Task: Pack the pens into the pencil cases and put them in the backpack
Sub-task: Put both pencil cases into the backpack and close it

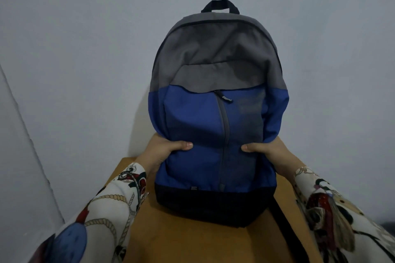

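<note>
A backpack point(215, 117) with a grey top, blue middle and black base stands upright, its front toward me and its zips shut. My left hand point(164, 151) grips its left side, thumb pressed on the blue front. My right hand point(265, 151) grips the right side the same way. The fingers of both hands are hidden behind the bag. No pens or pencil cases show in view.
The backpack stands over a small brown wooden table point(192, 239), whose top reaches little beyond the bag on either side. A black strap point(284, 226) hangs down at the bag's right. A plain grey wall point(85, 49) rises close behind.
</note>
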A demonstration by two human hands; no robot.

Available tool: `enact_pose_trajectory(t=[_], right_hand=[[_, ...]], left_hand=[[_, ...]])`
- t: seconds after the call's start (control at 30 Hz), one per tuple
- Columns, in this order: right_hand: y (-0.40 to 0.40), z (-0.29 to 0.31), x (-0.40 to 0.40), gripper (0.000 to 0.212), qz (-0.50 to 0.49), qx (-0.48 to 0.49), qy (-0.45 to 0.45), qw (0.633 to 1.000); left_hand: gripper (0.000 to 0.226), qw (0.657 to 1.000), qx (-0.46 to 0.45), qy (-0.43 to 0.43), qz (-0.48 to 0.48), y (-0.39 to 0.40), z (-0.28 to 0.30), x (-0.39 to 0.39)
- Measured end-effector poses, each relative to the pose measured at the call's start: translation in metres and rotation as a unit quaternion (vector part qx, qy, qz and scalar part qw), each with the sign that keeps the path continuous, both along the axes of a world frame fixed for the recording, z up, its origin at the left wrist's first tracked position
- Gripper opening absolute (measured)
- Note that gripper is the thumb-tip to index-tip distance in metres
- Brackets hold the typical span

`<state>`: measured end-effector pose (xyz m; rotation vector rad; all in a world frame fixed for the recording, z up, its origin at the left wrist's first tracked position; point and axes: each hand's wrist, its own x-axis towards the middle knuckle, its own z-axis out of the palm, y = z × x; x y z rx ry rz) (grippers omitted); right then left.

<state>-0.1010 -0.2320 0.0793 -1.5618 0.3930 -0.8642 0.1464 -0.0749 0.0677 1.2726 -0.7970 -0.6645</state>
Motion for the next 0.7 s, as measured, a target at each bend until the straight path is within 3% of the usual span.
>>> enact_pose_trajectory(t=[0.2, 0.37, 0.7], right_hand=[[-0.046, -0.016, 0.031, 0.062, -0.006, 0.041, 0.003, 0.999], [-0.061, -0.017, 0.039, 0.063, 0.006, 0.029, 0.011, 1.000], [-0.059, -0.028, 0.017, 0.058, -0.019, 0.010, 0.043, 0.999]], left_hand=[[0.081, 1.000, 0.014, 0.008, 0.002, -0.039, -0.015, 0.022], [0.063, 1.000, 0.019, -0.004, -0.002, -0.054, -0.020, 0.033], [0.101, 0.997, 0.012, -0.022, -0.076, -0.033, -0.027, 0.048]])
